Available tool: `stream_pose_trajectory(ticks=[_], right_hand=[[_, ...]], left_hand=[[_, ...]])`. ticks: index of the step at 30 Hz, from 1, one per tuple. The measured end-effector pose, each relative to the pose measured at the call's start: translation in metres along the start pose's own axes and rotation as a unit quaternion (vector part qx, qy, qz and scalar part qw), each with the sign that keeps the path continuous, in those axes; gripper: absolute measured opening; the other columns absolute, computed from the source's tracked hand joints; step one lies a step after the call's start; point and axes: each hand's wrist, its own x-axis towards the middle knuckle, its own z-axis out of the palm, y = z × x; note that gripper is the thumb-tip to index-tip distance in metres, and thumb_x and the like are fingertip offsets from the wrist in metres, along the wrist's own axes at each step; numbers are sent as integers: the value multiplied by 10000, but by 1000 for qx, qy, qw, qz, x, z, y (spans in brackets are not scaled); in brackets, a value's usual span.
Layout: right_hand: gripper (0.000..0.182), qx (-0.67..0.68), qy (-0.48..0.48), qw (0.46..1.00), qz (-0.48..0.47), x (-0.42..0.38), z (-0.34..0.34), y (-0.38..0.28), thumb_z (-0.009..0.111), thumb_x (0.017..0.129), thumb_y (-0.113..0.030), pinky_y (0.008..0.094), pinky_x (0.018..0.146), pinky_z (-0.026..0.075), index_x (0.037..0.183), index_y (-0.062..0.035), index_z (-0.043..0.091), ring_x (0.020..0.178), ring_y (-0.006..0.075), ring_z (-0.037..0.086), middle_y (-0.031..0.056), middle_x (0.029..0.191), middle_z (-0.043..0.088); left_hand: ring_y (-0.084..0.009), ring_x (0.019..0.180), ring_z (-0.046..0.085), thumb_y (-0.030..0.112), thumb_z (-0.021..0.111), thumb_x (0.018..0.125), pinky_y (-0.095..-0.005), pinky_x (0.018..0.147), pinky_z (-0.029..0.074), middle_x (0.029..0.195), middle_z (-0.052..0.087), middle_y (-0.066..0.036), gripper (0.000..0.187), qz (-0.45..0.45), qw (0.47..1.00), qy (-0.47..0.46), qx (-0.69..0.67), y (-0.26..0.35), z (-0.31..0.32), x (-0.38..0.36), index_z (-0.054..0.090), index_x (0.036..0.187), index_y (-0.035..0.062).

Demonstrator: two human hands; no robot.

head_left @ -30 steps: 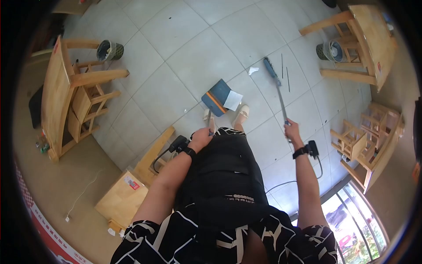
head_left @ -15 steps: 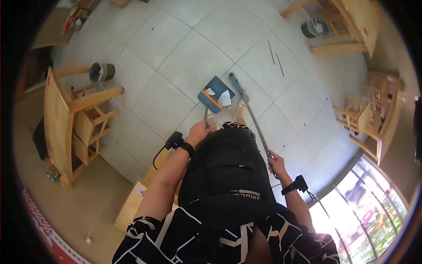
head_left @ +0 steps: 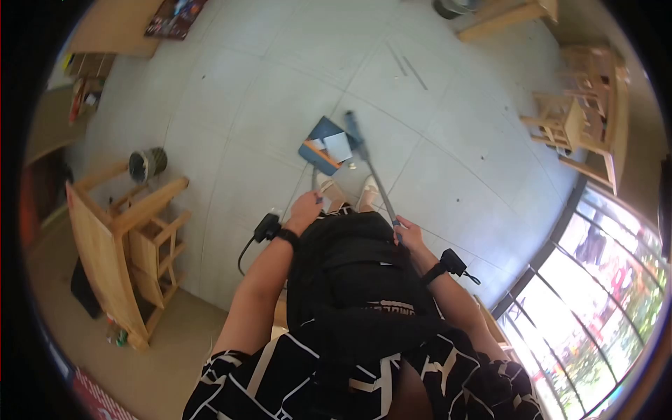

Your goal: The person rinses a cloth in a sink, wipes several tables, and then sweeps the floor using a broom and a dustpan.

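My left hand [head_left: 306, 208] is wrapped round the short upright handle of a blue dustpan [head_left: 325, 128] with an orange lip strip, which rests on the floor before my feet. White paper scraps [head_left: 338, 147] lie in and over the pan, and a small pale bit [head_left: 352, 166] sits on the tiles just beside it. Closed on the grey pole of a broom [head_left: 380, 185], my right hand [head_left: 409, 234] is near my right hip. The blue broom head [head_left: 354, 131] is down at the pan's right edge, slightly blurred.
Two thin dark sticks [head_left: 415, 73] lie farther out on the tiled floor, with small dark specks about. A wooden table [head_left: 98, 238] with stools and a waste bin [head_left: 148, 164] stand at left. More wooden stools [head_left: 570, 119] and a barred window [head_left: 581, 301] are at right.
My right hand and the broom have come inward, bringing the broom head closer to the dustpan. The view has turned and shifted over the floor. Both hands keep their holds.
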Motion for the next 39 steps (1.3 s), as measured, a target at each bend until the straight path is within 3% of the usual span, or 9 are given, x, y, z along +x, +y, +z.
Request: stream_pose_trajectory(ticks=[4, 8, 13, 19, 22, 25, 31, 33, 39], right_hand=[[469, -83, -21, 996, -28, -26, -46, -23, 478, 736, -34, 240, 359, 381, 1201, -71, 428, 411, 102, 439, 34, 547, 475], [516, -175, -1, 981, -80, -13, -101, -40, 468, 729, -16, 224, 366, 361, 1235, -73, 379, 432, 94, 435, 33, 558, 474], [601, 0, -38, 997, -71, 58, -175, -112, 429, 734, 0, 229, 371, 357, 1298, -74, 236, 431, 102, 414, 36, 557, 440], [589, -18, -59, 994, -93, 139, -221, -198, 414, 736, 0, 242, 364, 361, 1295, -68, 240, 418, 118, 409, 37, 555, 429], [590, -76, -47, 991, -103, 148, -220, -212, 420, 732, 1, 247, 361, 361, 1292, -70, 250, 417, 117, 412, 33, 551, 428], [590, -134, -43, 983, -115, 125, -215, -193, 429, 732, -4, 249, 360, 362, 1291, -71, 254, 417, 117, 416, 29, 542, 426], [581, -145, -103, 979, -98, 147, -210, -191, 421, 731, 2, 255, 353, 366, 1285, -57, 258, 408, 121, 424, 38, 536, 429], [562, -242, -112, 956, -121, 138, -199, -179, 418, 733, -4, 256, 347, 366, 1274, -41, 270, 402, 120, 422, 42, 523, 428], [550, -373, -128, 915, -80, 60, -185, -56, 416, 740, -12, 258, 346, 390, 1275, -70, 304, 383, 118, 439, 41, 532, 454]], left_hand=[[-291, 782, 564, 186, 561, 682, -377, 660, 446, 792, 593, -111, 165, 35, 998, -1, -43, -23, -3, -1, 549, 821, 98], [-277, 742, 574, 136, 550, 675, -344, 643, 441, 727, 587, -114, 110, -7, 993, 1, -122, -11, -19, -25, 564, 769, 81], [-256, 694, 575, 98, 546, 675, -318, 638, 437, 694, 582, -112, 73, -75, 981, 55, -169, 27, -9, -88, 569, 735, 64], [-230, 690, 581, 73, 551, 674, -297, 637, 435, 699, 584, -109, 86, -202, 952, 69, -219, 76, 36, -148, 576, 755, 57], [-232, 696, 586, 94, 547, 685, -308, 627, 439, 693, 586, -105, 89, -129, 945, 136, -266, 70, 88, -163, 580, 763, 65], [-268, 701, 580, 124, 557, 682, -328, 631, 442, 709, 589, -119, 111, -218, 935, 101, -260, 80, 118, -173, 582, 777, 72], [-299, 692, 567, 197, 570, 686, -347, 626, 442, 707, 584, -126, 149, -178, 950, 144, -212, 92, 167, -172, 586, 792, 94], [-298, 689, 568, 203, 571, 684, -349, 627, 443, 713, 587, -129, 148, -180, 947, 153, -216, 85, 193, -165, 588, 789, 100], [-301, 711, 571, 210, 566, 685, -354, 632, 448, 718, 590, -134, 137, -222, 922, 127, -290, 87, 231, -160, 577, 764, 99]])
